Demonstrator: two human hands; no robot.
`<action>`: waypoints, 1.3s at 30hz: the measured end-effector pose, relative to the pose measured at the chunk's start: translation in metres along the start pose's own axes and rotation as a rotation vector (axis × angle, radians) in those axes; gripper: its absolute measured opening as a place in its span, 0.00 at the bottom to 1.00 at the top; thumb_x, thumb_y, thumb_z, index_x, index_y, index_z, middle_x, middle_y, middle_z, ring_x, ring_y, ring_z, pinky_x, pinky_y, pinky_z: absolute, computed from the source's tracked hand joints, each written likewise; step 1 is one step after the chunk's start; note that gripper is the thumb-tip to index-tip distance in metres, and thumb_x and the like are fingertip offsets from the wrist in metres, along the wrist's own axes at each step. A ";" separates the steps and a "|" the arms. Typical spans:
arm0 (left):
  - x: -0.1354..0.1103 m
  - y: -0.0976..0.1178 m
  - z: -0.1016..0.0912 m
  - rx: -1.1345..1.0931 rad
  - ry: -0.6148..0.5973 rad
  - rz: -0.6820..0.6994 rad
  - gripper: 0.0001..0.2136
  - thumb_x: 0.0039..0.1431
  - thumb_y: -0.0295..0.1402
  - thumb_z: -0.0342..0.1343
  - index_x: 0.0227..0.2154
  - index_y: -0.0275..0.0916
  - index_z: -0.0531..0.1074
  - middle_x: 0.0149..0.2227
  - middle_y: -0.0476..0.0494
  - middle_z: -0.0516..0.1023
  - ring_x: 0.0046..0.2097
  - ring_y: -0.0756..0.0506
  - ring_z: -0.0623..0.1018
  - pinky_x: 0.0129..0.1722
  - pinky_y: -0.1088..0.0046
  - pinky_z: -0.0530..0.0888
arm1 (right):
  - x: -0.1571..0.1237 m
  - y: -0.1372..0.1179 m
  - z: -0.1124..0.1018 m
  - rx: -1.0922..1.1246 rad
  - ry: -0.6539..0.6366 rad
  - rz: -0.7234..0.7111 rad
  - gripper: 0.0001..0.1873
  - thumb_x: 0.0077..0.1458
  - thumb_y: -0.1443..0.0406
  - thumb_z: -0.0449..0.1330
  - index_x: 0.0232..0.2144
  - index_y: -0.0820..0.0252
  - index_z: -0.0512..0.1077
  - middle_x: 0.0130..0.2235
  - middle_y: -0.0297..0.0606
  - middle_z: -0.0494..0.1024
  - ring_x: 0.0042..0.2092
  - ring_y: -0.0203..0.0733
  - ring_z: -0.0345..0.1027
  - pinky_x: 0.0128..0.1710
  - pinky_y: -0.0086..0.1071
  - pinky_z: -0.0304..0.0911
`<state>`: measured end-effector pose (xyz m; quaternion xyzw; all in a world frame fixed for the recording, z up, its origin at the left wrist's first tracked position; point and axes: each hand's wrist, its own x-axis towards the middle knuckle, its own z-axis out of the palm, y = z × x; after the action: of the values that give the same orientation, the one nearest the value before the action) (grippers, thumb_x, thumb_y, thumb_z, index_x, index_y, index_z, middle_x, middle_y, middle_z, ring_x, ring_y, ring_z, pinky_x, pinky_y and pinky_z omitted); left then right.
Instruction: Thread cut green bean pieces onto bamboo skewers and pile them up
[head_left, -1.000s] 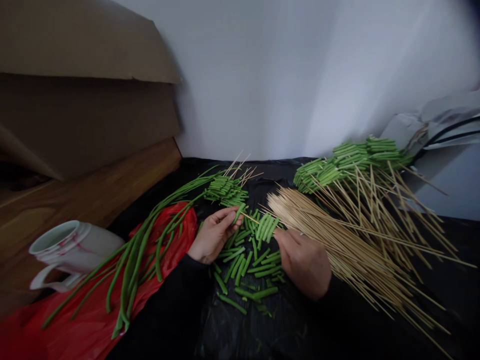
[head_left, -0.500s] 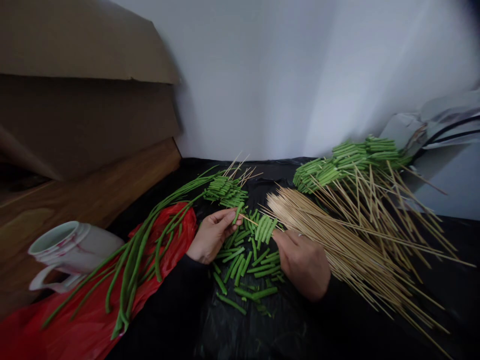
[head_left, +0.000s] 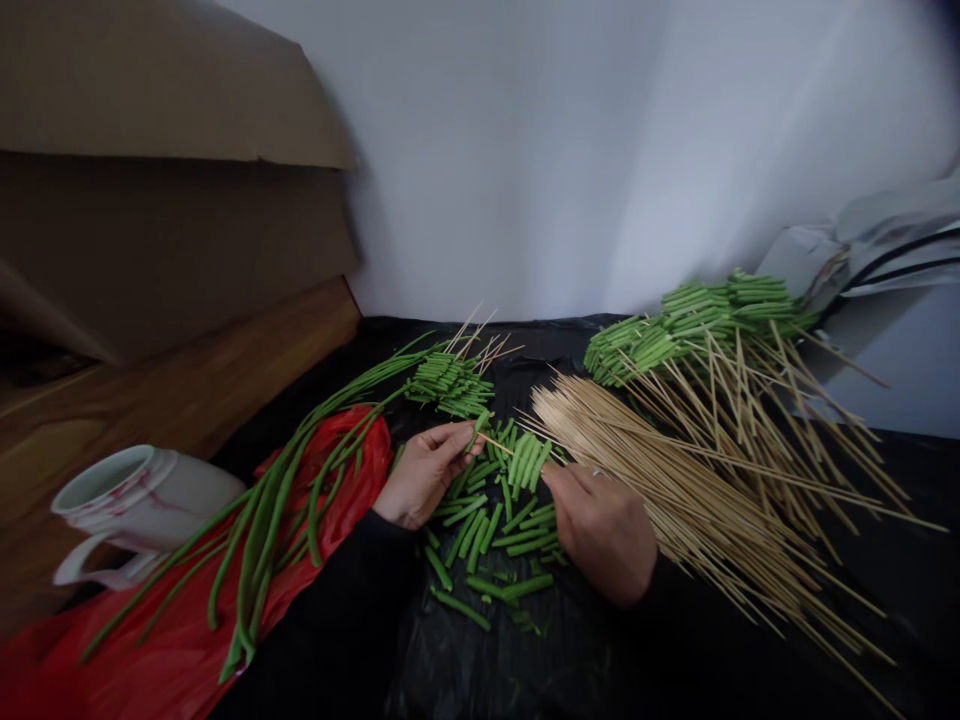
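Observation:
My left hand pinches a short green bean piece at the tip of a thin bamboo skewer. My right hand is closed on the skewer, which carries a row of bean pieces threaded side by side. Under both hands lies a scatter of cut bean pieces on black plastic sheeting.
Long uncut green beans lie over a red plastic bag at left, beside a white jug. A heap of bare skewers lies at right. Finished bean skewers are stacked behind and at far right. Cardboard and wood stand left.
Both hands have barely moved. The skewer's row of beans has shifted slightly left toward the piece in my left fingers.

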<state>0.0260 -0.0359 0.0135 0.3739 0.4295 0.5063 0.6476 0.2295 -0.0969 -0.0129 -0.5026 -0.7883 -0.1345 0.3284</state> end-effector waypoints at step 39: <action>-0.004 0.001 0.005 -0.096 -0.009 -0.160 0.06 0.45 0.25 0.68 0.28 0.31 0.78 0.28 0.44 0.78 0.30 0.54 0.75 0.29 0.84 0.72 | -0.001 -0.006 0.001 0.030 0.004 0.010 0.13 0.59 0.72 0.47 0.36 0.62 0.71 0.27 0.35 0.70 0.27 0.36 0.60 0.29 0.33 0.46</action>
<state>0.0300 -0.0396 0.0174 0.3092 0.4301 0.4713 0.7052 0.2243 -0.0998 -0.0138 -0.5014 -0.7871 -0.1218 0.3380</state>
